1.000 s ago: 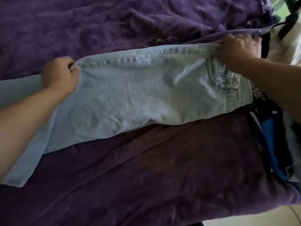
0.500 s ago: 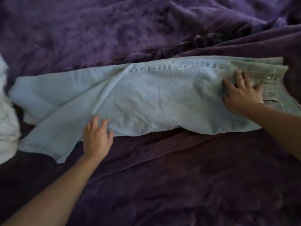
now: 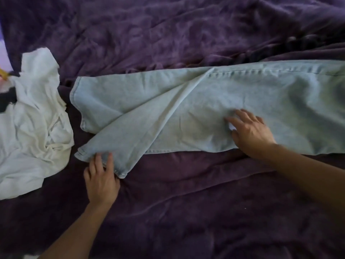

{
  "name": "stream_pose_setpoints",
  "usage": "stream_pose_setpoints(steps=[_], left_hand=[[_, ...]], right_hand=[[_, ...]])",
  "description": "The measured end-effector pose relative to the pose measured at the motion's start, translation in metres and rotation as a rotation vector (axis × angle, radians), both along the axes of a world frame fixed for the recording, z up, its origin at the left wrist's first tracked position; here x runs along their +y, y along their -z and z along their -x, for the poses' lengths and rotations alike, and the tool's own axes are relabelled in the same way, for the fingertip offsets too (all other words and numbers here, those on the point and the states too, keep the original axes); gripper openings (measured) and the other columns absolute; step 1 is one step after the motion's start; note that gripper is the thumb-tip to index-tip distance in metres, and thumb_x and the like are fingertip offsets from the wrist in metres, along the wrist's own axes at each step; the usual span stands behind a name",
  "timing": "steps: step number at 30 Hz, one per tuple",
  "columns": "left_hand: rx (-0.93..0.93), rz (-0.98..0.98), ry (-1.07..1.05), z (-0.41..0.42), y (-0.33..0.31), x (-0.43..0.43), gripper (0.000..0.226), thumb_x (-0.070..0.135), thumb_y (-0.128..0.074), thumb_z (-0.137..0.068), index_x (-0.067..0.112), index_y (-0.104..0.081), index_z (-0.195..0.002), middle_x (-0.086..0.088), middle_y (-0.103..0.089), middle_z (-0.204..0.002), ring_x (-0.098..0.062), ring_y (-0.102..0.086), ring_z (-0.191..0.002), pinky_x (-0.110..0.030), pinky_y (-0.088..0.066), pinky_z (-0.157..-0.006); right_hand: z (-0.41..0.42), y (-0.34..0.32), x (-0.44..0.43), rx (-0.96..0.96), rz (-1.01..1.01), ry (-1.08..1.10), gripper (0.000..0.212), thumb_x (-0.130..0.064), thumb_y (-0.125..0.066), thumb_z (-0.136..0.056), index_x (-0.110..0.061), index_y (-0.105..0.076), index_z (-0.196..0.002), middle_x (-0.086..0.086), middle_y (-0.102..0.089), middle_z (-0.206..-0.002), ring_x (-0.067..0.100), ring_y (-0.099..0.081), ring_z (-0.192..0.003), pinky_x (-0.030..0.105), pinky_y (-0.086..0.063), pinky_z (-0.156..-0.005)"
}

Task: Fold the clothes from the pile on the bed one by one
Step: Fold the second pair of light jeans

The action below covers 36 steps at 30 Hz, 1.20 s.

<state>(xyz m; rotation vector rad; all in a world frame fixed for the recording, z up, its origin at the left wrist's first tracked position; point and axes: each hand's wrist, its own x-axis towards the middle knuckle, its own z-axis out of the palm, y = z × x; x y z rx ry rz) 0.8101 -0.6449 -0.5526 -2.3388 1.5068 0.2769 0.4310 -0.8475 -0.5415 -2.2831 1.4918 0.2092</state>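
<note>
Head camera: the light-blue jeans (image 3: 205, 109) lie flat on the purple blanket (image 3: 186, 212), long axis running left to right, leg cuffs splayed apart at the left. The left hand (image 3: 101, 181) sits at the nearer cuff, fingers loosely spread with their tips on the hem, gripping nothing I can see. The right hand (image 3: 251, 133) presses open-palmed mid-leg. So the left is closer to the straying cuff. Waistband runs off the right edge; a crumpled white T-shirt (image 3: 35, 118) waits just left.
</note>
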Motion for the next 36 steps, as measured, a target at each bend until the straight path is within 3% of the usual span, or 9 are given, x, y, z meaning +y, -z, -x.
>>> stream_pose_setpoints(steps=[8,11,13,17,20,23,27,30,36], left_hand=[[0.099,0.117,0.305,-0.1,0.008,-0.033,0.041,0.012,-0.071,-0.073,0.013,-0.065,-0.114,-0.013,-0.061,-0.123,-0.031,-0.051,-0.123,-0.05,-0.037,-0.096],[0.367,0.328,0.15,-0.12,-0.012,-0.061,0.014,0.008,-0.065,-0.081,0.011,-0.067,-0.094,-0.008,-0.069,-0.083,-0.029,-0.066,-0.081,-0.041,-0.042,-0.079],[0.574,0.523,0.038,-0.137,-0.028,-0.088,0.007,0.013,-0.059,-0.087,0.009,-0.063,-0.082,-0.005,-0.06,-0.062,-0.025,-0.057,-0.057,-0.032,-0.04,-0.061],[0.69,0.647,-0.388,-0.178,-0.032,-0.149,0.039,0.026,-0.055,-0.093,0.013,-0.042,-0.058,0.002,-0.039,-0.053,-0.018,-0.041,-0.06,-0.031,-0.028,-0.056],[0.804,0.556,-0.824,-0.194,-0.004,-0.168,0.032,0.027,-0.054,-0.093,0.001,-0.059,-0.073,-0.02,-0.058,-0.073,-0.035,-0.06,-0.076,-0.037,-0.05,-0.066],[0.994,0.495,-1.065,-0.195,0.018,-0.159,0.033,0.04,-0.056,-0.087,0.011,-0.064,-0.101,-0.011,-0.067,-0.107,-0.033,-0.064,-0.101,-0.047,-0.054,-0.088],[1.185,0.433,-1.01,-0.187,0.03,-0.153,0.057,0.064,-0.07,-0.061,0.024,-0.065,-0.101,0.001,-0.067,-0.114,-0.018,-0.063,-0.106,-0.041,-0.049,-0.097],[1.352,0.308,-0.987,-0.181,0.029,-0.155,0.077,0.057,-0.084,-0.05,0.018,-0.067,-0.114,0.001,-0.072,-0.109,-0.017,-0.068,-0.101,-0.039,-0.051,-0.095],[1.345,0.595,-0.717,-0.148,-0.045,-0.168,0.029,0.017,-0.08,-0.067,0.016,-0.072,-0.096,0.0,-0.075,-0.095,-0.018,-0.071,-0.091,-0.031,-0.056,-0.076]], right_hand=[[-0.198,0.032,-0.002,0.038,-0.116,0.026,0.063,-0.041,-0.054,-0.09,-0.013,-0.035,-0.144,0.006,-0.019,-0.157,0.023,-0.008,-0.147,0.049,-0.031,-0.108],[-0.217,0.029,-0.002,-0.031,-0.108,0.106,0.066,-0.042,-0.054,-0.09,-0.015,-0.028,-0.144,0.005,-0.022,-0.155,0.026,-0.021,-0.142,0.054,-0.04,-0.102],[-0.218,0.021,-0.01,-0.06,-0.1,0.123,0.071,-0.045,-0.052,-0.092,-0.026,-0.015,-0.15,0.002,-0.014,-0.159,0.031,-0.028,-0.14,0.051,-0.042,-0.101],[-0.238,0.009,-0.037,-0.129,-0.05,0.165,0.073,-0.052,-0.046,-0.095,-0.038,-0.003,-0.152,0.0,-0.007,-0.162,0.033,-0.027,-0.142,0.05,-0.037,-0.103],[-0.262,0.007,-0.045,-0.163,-0.045,0.18,0.073,-0.051,-0.046,-0.095,-0.04,-0.003,-0.152,0.0,-0.007,-0.162,0.032,-0.024,-0.144,0.048,-0.032,-0.107],[-0.274,0.016,-0.031,-0.117,-0.059,0.138,0.073,-0.053,-0.046,-0.093,-0.04,-0.004,-0.151,0.0,-0.006,-0.162,0.028,-0.017,-0.146,0.048,-0.03,-0.108],[-0.277,0.041,-0.018,0.1,-0.124,0.007,0.069,-0.06,-0.035,-0.095,-0.036,-0.004,-0.152,0.0,0.006,-0.162,0.021,0.005,-0.149,0.052,-0.02,-0.113],[-0.28,0.051,-0.026,0.179,-0.142,-0.015,0.07,-0.062,-0.032,-0.094,-0.038,0.0,-0.152,0.0,0.011,-0.162,0.022,0.008,-0.149,0.054,-0.019,-0.113],[-0.255,0.025,-0.035,0.01,-0.221,-0.003,0.07,-0.057,-0.044,-0.094,-0.034,-0.014,-0.152,-0.002,-0.009,-0.162,0.02,-0.012,-0.147,0.05,-0.026,-0.112]])
